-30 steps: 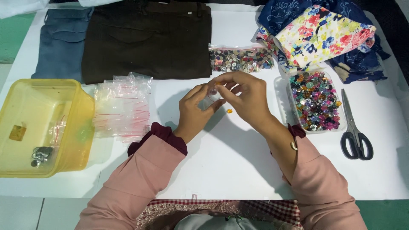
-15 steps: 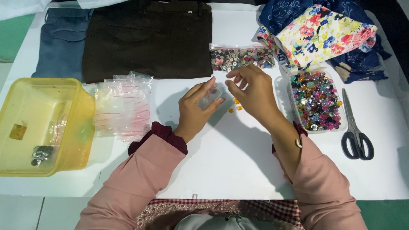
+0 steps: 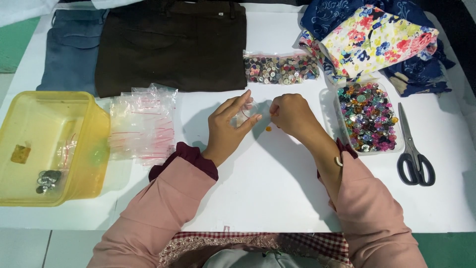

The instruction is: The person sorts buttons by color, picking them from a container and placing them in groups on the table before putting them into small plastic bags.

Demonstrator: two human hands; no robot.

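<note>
I see my left hand point(image 3: 229, 124) pinching a small clear bag point(image 3: 246, 113) between thumb and fingers, just above the white bench point(image 3: 258, 193). My right hand point(image 3: 292, 116) is curled up right beside it, fingertips pressed together at the bag's edge; I cannot tell if they pinch something tiny. A little orange bead point(image 3: 268, 128) lies on the bench under my hands. A tray of shiny colored buttons point(image 3: 368, 116) sits close on the right, with black scissors point(image 3: 414, 149) next to it. A bag of dark buttons point(image 3: 280, 68) lies farther up. On the left are a pile of empty clear bags point(image 3: 144, 124) and a yellow tub point(image 3: 49, 146).
</note>
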